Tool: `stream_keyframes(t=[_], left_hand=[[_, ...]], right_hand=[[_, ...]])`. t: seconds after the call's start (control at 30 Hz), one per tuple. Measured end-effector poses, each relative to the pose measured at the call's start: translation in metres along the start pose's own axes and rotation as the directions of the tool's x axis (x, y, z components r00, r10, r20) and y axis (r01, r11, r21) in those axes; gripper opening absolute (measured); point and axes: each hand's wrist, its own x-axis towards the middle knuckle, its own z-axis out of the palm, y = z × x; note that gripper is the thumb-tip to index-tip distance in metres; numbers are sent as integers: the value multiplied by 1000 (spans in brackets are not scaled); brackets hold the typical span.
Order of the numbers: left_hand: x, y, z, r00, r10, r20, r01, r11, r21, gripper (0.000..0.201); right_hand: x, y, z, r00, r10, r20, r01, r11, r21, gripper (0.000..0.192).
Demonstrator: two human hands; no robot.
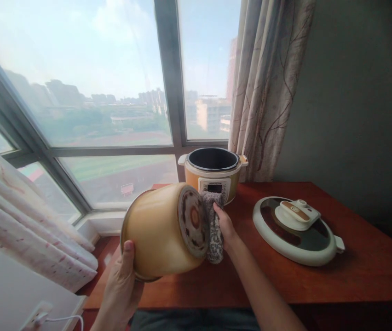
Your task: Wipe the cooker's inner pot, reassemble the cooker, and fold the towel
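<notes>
**Head view: left hand [122,280] is bracing a tipped pot [158,230], right hand [224,225] is holding a cloth [216,230] at its base**

The gold pot is being held on its side over the near left part of the surface [216,289], in front of the cooker [213,174]. Its mottled base is facing right and nearward, while its mouth is pointing left, out of sight. It is looking like stiff metal, probably moderately heavy for one hand, and hardly fragile, though a drop could be denting it. The smooth, curved wall is offering little to grip and is likely slippery, so the rim on the left is seeming the best hold; the broad base is suiting a flat push better than a grasp. The cloth is looking soft and limp, bending easily to the pot's edge.

The left hand is closing round the rim side from below, its thumb lying along the outer wall and pointing up; its other fingers are hiding behind the pot. The right forearm is reaching in from the near right, and that hand is pinching the folded cloth narrowly, with the cloth apparently touching the base's right edge. How hard it is pressing, I cannot tell.

The cooker is standing upright at the far side, and a lid [294,230] is lying to the right, well apart from both hands.
</notes>
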Motion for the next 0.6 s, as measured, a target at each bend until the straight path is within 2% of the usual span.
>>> stream_keyframes(t=[0.1,0.23,0.3,0.37,0.43,0.5,0.57,0.6], left_hand=[[-2,7,-3,998,-51,36,47,993,110,79],[-8,4,1,993,-70,97,45,971,233,63],[-9,-1,4,992,-42,121,8,962,272,58],[-10,-6,6,991,-23,130,-17,955,298,57],[-11,-9,9,991,-15,132,-27,949,313,58],[-12,-10,12,992,-12,125,-27,953,303,57],[-13,-9,16,996,0,95,-24,965,260,52],[-13,-8,20,997,9,71,-25,973,228,49]], right_hand=[[8,-15,2,999,25,-27,-26,998,-54,38],[8,-36,5,996,-85,-39,77,983,-164,41],[2,-48,9,985,-174,13,171,949,-265,43],[-8,-58,15,952,-278,127,306,875,-375,45],[-21,-66,23,877,-390,280,479,758,-442,47],[-37,-70,32,766,-483,424,642,599,-479,45],[-56,-70,40,666,-517,539,745,419,-519,42],[-65,-68,42,631,-506,588,772,337,-538,41]])
